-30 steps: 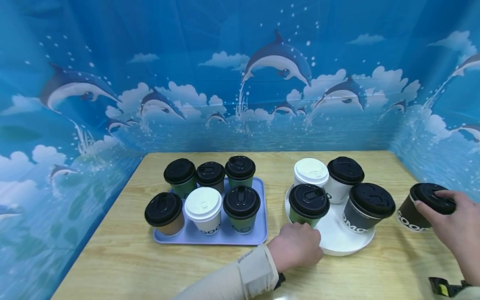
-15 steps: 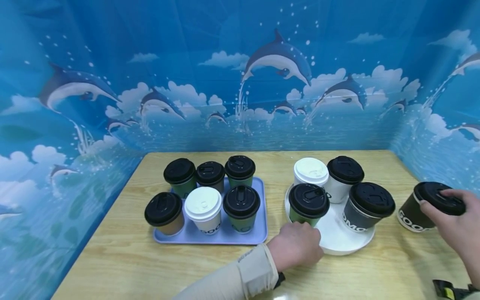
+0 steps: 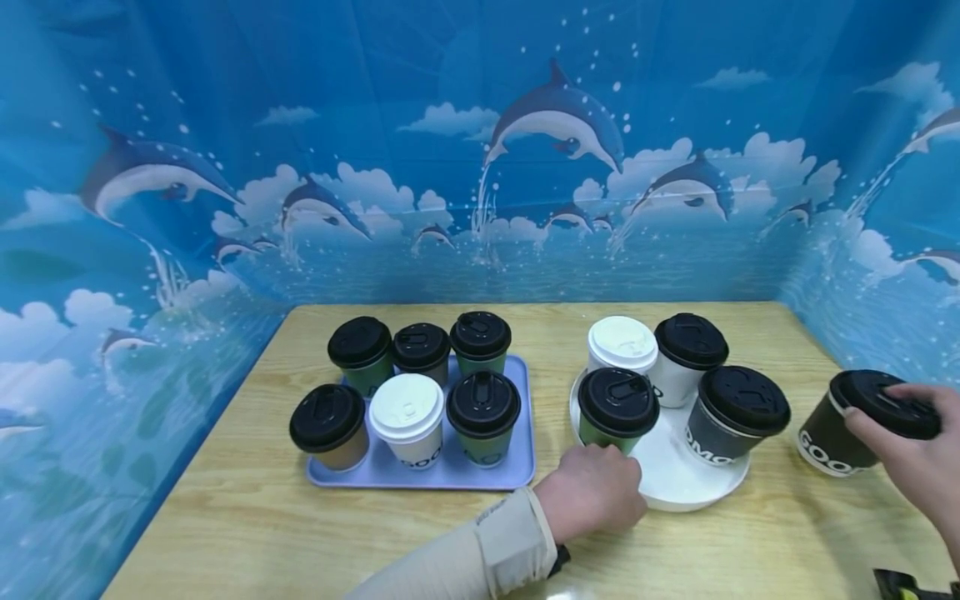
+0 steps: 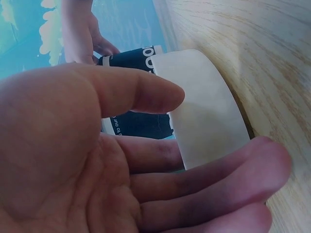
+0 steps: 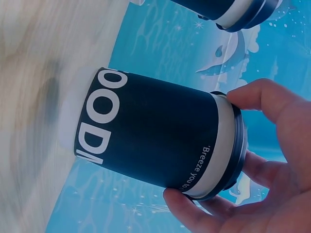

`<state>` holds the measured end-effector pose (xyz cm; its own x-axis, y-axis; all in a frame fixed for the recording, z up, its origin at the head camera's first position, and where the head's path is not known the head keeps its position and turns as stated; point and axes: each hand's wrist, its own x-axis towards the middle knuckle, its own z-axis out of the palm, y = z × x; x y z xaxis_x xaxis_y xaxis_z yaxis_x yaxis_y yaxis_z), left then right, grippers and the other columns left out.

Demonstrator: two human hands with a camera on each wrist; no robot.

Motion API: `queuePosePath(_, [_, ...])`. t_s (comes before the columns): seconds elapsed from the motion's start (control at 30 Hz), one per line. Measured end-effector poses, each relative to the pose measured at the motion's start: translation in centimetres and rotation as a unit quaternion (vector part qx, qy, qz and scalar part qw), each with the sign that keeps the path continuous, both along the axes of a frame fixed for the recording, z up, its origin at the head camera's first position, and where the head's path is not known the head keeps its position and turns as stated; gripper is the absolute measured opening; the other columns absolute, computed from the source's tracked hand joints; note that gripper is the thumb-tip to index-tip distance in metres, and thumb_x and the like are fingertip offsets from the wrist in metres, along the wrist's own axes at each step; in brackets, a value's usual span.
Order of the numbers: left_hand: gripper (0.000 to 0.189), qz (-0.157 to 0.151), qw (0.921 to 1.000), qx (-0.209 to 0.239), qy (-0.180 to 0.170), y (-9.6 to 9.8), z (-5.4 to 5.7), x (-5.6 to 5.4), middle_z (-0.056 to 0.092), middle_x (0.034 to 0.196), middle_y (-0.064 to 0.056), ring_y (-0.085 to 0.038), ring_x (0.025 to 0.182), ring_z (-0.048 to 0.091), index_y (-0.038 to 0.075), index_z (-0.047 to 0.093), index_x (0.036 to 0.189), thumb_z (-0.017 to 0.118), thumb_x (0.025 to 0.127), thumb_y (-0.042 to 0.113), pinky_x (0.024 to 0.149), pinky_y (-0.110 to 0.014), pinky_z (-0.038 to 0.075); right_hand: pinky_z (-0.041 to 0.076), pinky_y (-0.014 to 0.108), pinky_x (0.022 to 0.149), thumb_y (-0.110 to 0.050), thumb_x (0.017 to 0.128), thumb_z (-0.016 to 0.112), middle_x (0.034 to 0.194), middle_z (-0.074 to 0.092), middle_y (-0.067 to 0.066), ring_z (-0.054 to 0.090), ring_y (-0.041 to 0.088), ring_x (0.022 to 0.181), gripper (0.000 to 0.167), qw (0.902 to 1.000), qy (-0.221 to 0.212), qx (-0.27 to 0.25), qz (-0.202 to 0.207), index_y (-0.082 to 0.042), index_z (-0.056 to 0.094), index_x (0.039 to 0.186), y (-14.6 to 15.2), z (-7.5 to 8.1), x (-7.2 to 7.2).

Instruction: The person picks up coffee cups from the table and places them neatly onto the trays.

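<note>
At the right, my right hand [image 3: 918,442] grips a dark coffee cup [image 3: 840,433] by its black lid, thumb and fingers spread round the rim. The cup tilts and seems to hang just above the table. My left hand [image 3: 596,492] is at the near left rim of a round white plate [image 3: 675,487]. In the left wrist view its thumb lies outside the plate wall [image 4: 209,107] and a finger passes behind the rim, pinching it. On the plate stand a green cup [image 3: 618,408], a grey cup [image 3: 735,417], a white cup with black lid [image 3: 686,358] and a white-lidded cup [image 3: 622,342].
Left of the plate, a lilac tray [image 3: 521,467] bears several lidded cups, among them a white cup [image 3: 408,421] and a brown cup [image 3: 330,425]. A blue dolphin backdrop [image 3: 420,167] encloses the wooden table [image 3: 247,533] at the back and sides.
My right hand has shifted slightly right with the dark cup, and since half a second ago a little nearer to me. The left hand, plate and tray look unmoved.
</note>
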<state>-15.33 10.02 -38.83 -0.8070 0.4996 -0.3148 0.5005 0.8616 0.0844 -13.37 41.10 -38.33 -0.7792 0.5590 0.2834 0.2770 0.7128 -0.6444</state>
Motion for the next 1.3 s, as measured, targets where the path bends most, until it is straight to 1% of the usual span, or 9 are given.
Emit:
queuePosePath(0.1, [0.021, -0.002, 1.0000, 0.001, 0.005, 0.0, 0.0, 0.0, 0.069, 0.087, 0.006, -0.015, 0.072, 0.062, 0.026, 0.074, 0.092, 0.066, 0.095, 0.045, 0.064, -0.036, 0.050, 0.028, 0.017, 0.063, -0.011, 0.088, 0.067, 0.130, 0.047, 0.034, 0.057, 0.025, 0.098, 0.042, 0.9997, 0.025, -0.006, -0.006, 0.001, 0.054, 0.127, -0.2, 0.2, 0.4])
queuePosePath(0.23, [0.021, -0.005, 1.0000, 0.001, 0.003, 0.0, 0.1, 0.0, 0.068, 0.086, 0.006, -0.015, 0.070, 0.061, 0.026, 0.074, 0.093, 0.065, 0.096, 0.045, 0.063, -0.036, 0.050, 0.029, 0.011, 0.063, -0.011, 0.086, 0.071, 0.114, 0.052, 0.025, 0.030, -0.014, 0.075, 0.032, 0.9983, 0.056, -0.016, -0.008, -0.025, 0.055, 0.110, 0.2, 0.1, 0.8])
queuePosePath(0.47, [0.021, -0.009, 1.0000, 0.002, 0.000, -0.1, 0.1, -0.1, 0.069, 0.088, 0.006, -0.015, 0.073, 0.062, 0.026, 0.074, 0.095, 0.065, 0.097, 0.045, 0.064, -0.036, 0.051, 0.028, 0.008, 0.057, -0.009, 0.088, 0.067, 0.121, 0.050, 0.037, 0.032, -0.013, 0.073, 0.038, 0.9992, 0.040, -0.004, -0.001, 0.005, 0.050, 0.120, -0.1, 0.4, 1.2])
queuePosePath(0.6, [0.021, -0.008, 1.0000, 0.001, -0.003, -0.1, 0.1, -0.1, 0.069, 0.088, 0.005, -0.015, 0.074, 0.062, 0.026, 0.074, 0.095, 0.065, 0.097, 0.045, 0.065, -0.036, 0.051, 0.027, 0.004, 0.056, -0.006, 0.089, 0.065, 0.121, 0.049, 0.038, 0.024, -0.019, 0.071, 0.040, 0.9986, 0.051, -0.001, 0.011, 0.010, 0.048, 0.121, -0.4, 0.6, 1.6])
queuePosePath(0.77, [0.021, -0.007, 1.0000, 0.001, -0.001, -0.1, 0.1, 0.0, 0.069, 0.088, 0.006, -0.015, 0.074, 0.063, 0.026, 0.074, 0.092, 0.065, 0.096, 0.045, 0.064, -0.036, 0.051, 0.027, 0.002, 0.058, -0.004, 0.086, 0.068, 0.114, 0.051, 0.030, 0.027, -0.020, 0.072, 0.027, 0.9976, 0.068, -0.015, -0.002, -0.011, 0.057, 0.110, -0.8, 0.6, 2.1])
queuePosePath(0.87, [0.021, -0.007, 1.0000, -0.001, 0.002, -0.1, 0.1, 0.0, 0.069, 0.089, 0.007, -0.015, 0.074, 0.064, 0.026, 0.073, 0.092, 0.066, 0.096, 0.045, 0.065, -0.036, 0.051, 0.029, 0.001, 0.059, -0.004, 0.084, 0.069, 0.109, 0.051, 0.024, 0.030, -0.020, 0.072, 0.036, 0.9963, 0.079, -0.032, -0.006, -0.030, 0.052, 0.103, -1.1, 0.7, 2.3])
queuePosePath(1.0, [0.021, -0.006, 1.0000, -0.001, 0.006, -0.1, 0.1, 0.1, 0.069, 0.089, 0.007, -0.015, 0.075, 0.064, 0.026, 0.073, 0.092, 0.065, 0.096, 0.046, 0.065, -0.036, 0.051, 0.027, 0.002, 0.058, -0.005, 0.086, 0.068, 0.120, 0.053, 0.031, 0.026, -0.019, 0.075, 0.026, 0.9978, 0.061, -0.023, -0.014, -0.008, 0.057, 0.109, -1.4, 1.0, 2.5])
queuePosePath(1.1, [0.021, -0.008, 1.0000, 0.002, 0.005, -0.1, 0.1, 0.0, 0.070, 0.089, 0.007, -0.015, 0.075, 0.064, 0.026, 0.073, 0.092, 0.065, 0.096, 0.045, 0.065, -0.036, 0.051, 0.024, 0.003, 0.058, -0.006, 0.087, 0.067, 0.128, 0.051, 0.035, 0.023, -0.018, 0.077, 0.038, 0.9985, 0.049, -0.014, -0.020, 0.009, 0.052, 0.119, -1.7, 1.2, 2.8])
queuePosePath(1.3, [0.021, -0.010, 0.9999, 0.005, 0.001, -0.1, 0.1, 0.0, 0.069, 0.087, 0.006, -0.015, 0.073, 0.062, 0.026, 0.073, 0.093, 0.065, 0.096, 0.044, 0.064, -0.036, 0.051, 0.025, 0.005, 0.063, -0.008, 0.090, 0.067, 0.118, 0.051, 0.023, 0.023, -0.019, 0.081, 0.025, 0.9991, 0.032, -0.010, -0.025, -0.010, 0.058, 0.113, -1.8, 1.2, 3.3])
